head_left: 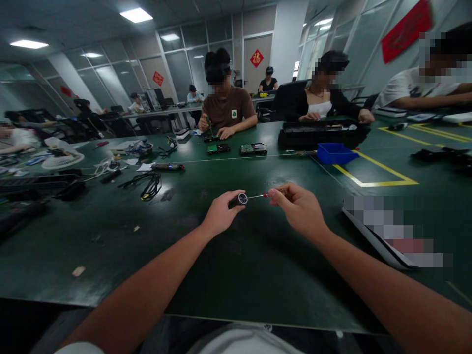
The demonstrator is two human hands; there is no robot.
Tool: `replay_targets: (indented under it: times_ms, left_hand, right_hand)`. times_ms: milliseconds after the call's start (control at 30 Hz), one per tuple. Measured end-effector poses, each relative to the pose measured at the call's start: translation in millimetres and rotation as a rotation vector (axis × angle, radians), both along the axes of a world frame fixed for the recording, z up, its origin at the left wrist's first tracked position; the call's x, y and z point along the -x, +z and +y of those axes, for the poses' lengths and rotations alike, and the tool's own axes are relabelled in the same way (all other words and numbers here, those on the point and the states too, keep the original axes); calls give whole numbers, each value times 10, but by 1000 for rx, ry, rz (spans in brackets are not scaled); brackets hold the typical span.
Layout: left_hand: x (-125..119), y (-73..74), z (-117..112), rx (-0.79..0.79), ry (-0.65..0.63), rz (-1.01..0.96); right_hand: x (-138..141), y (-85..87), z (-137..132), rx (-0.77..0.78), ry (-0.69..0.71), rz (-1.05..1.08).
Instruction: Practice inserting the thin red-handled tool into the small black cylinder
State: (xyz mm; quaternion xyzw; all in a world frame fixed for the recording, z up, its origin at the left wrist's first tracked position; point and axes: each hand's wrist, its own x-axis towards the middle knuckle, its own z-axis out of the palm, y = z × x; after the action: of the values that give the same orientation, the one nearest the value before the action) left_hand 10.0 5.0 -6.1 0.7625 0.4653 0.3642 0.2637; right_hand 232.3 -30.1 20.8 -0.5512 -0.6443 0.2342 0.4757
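My left hand (220, 215) is closed around a small dark cylindrical part with a silver round end (241, 198), held just above the green table (206, 265). My right hand (300, 206) is closed in a pinch on a thin screwdriver with a red handle (266, 195). Its metal shaft points left and its tip touches the silver end of the part. Both hands hover over the middle of the table.
A flat device (379, 236) lies at the right, partly blurred. A blue bin (335, 153) and a black case (320, 133) sit further back. Circuit boards (253, 148), black cables (149, 186) and a pen-like tool (167, 167) lie across the table. Several people work opposite and at the sides.
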Motion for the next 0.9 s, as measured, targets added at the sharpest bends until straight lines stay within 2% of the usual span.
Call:
replay_targets:
  times_ms: [433, 500, 733, 900]
  left_hand:
    - [27, -6, -7, -52, -59, 50]
    - [29, -4, -9, -59, -60, 57]
    - [20, -17, -4, -74, -76, 77]
    - [28, -26, -4, -88, -84, 79]
  right_hand:
    - [10, 29, -12, 3, -79, -72]
    - [13, 16, -10, -6, -57, -65]
    - [31, -19, -24, -55, 150, -19]
    - [36, -28, -22, -18, 135, -27]
